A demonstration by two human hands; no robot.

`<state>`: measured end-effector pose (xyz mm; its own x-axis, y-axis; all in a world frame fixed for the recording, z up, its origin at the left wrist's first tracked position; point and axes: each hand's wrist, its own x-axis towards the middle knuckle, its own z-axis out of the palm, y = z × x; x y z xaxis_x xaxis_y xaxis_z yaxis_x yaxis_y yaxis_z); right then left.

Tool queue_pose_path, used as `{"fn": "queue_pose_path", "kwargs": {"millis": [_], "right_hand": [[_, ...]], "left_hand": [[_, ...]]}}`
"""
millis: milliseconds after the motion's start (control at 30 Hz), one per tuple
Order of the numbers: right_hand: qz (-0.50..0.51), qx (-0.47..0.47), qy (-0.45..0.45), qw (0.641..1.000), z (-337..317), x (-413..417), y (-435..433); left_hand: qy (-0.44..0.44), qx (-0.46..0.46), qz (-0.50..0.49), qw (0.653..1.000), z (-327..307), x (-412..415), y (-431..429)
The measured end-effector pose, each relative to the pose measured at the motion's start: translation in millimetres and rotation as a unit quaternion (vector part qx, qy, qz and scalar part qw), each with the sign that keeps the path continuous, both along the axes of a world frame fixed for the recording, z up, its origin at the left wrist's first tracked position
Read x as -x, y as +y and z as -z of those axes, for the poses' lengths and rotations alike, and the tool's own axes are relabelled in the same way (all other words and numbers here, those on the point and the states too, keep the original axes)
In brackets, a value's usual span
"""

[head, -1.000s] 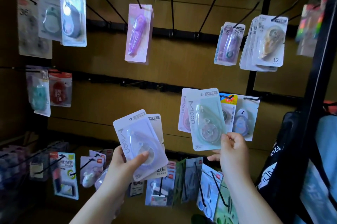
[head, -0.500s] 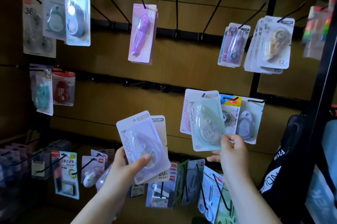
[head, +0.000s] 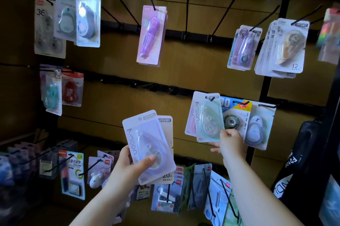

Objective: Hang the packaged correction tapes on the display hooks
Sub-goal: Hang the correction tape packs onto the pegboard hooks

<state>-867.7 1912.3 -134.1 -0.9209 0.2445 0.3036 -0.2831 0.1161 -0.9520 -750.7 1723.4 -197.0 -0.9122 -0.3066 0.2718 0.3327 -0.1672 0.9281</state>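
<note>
My left hand (head: 127, 168) grips a small stack of packaged correction tapes; the front one is a pale lilac pack (head: 147, 144) with a beige pack (head: 166, 124) behind it. My right hand (head: 230, 143) pinches the lower right corner of a light green pack (head: 208, 120), whose top hole sits at a black display hook (head: 211, 98) on the middle rail. A pink pack (head: 190, 124) hangs just behind the green one on the same hook.
Neighbouring packs (head: 255, 126) hang right of the green one. Bare hooks (head: 186, 10) jut from the upper rail between a purple pack (head: 150, 36) and packs (head: 287, 47) at the right. More goods hang low (head: 72, 174). A black bag (head: 301, 161) stands at right.
My right hand has lifted the green pack up and its hole now meets the hook on the middle rail. My left hand holds its stack steady; the view shifted slightly.
</note>
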Motion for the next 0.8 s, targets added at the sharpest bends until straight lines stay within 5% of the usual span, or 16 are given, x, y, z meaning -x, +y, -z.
{"fn": "queue_pose_path", "kwargs": {"millis": [300, 500, 600, 800], "right_hand": [[0.089, 0.002, 0.043, 0.995, 23.6, -12.7, -16.8], [-0.168, -0.179, 0.101, 0.964, 34.4, -65.7, -46.7], [-0.188, -0.253, 0.083, 0.945, 33.4, -71.6, -52.5], [-0.179, -0.176, 0.039, 0.967, 32.5, -72.6, -52.5]], "left_hand": [[-0.008, 0.018, -0.002, 1.0, 6.9, 5.0, -4.1], [-0.02, 0.018, -0.002, 1.0, 9.6, 7.6, 1.4], [-0.017, 0.023, -0.001, 1.0, 8.1, 7.6, 3.7], [-0.003, -0.004, 0.016, 1.0, 6.7, 3.4, 4.1]]}}
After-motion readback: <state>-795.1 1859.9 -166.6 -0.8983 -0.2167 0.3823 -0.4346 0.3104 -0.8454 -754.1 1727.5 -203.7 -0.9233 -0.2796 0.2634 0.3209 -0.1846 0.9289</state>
